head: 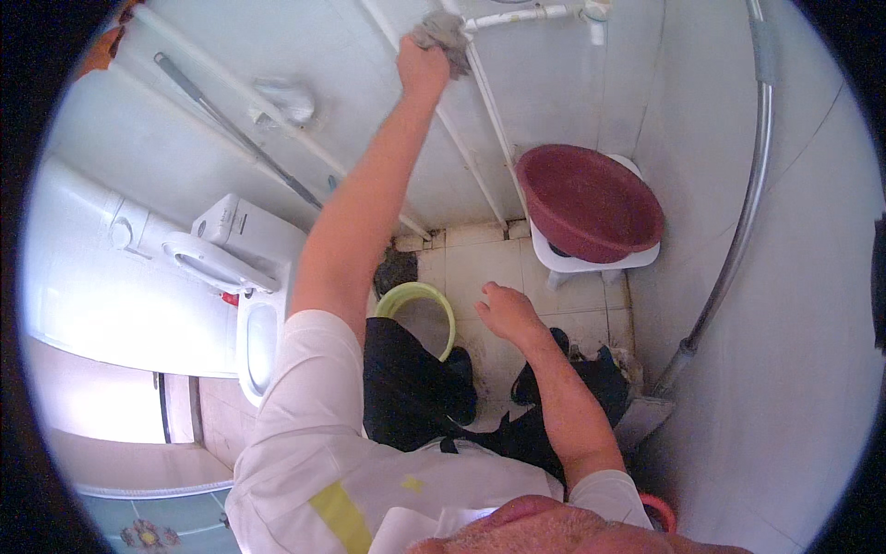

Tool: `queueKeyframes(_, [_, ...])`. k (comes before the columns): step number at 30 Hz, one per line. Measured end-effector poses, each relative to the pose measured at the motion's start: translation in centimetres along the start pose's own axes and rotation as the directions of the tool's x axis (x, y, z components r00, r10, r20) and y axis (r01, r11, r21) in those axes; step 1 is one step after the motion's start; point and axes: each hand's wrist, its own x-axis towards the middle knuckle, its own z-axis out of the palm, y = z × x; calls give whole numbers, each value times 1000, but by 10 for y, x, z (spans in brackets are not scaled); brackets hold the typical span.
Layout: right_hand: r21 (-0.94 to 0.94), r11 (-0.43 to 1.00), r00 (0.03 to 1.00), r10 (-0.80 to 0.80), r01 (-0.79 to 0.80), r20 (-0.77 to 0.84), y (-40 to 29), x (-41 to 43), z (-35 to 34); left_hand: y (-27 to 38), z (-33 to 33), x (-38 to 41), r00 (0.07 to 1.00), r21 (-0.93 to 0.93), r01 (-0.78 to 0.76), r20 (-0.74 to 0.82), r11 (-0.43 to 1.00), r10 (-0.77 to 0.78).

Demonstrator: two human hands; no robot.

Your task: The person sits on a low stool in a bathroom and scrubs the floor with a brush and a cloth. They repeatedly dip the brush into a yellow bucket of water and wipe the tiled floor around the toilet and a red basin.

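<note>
With my arm stretched far out, my left hand (422,69) grips a crumpled grey-brown cloth (446,36). The cloth lies against the white wall pipes, close to a vertical pipe (489,97) and a short horizontal pipe (526,16) at the top. Lower down, my right hand (511,313) hangs over the tiled floor (477,266), fingers loosely bent and apart, with nothing in it. A yellow-green bucket (422,288) stands on the floor left of that hand, partly hidden by my leg. The dark red plastic basin (588,201) rests tilted on a white stool (554,262) to the right.
A white toilet (259,346) with its seat raised stands at the left. A grey pole (228,131) leans along the far wall. At the right, a long metal pole (751,159) leans on the wall. Part of a red rim (661,511) shows behind my right sleeve.
</note>
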Motion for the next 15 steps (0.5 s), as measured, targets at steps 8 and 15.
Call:
queueKeyframes(8, [-30, 997, 987, 69, -65, 148, -8, -2, 0, 71, -25, 119, 892, -344, -360, 146, 867, 428])
queueKeyframes(15, [-35, 995, 992, 95, -92, 85, 8, -8, -2, 12, 27, 39, 921, 21, -336, 217, 942, 324])
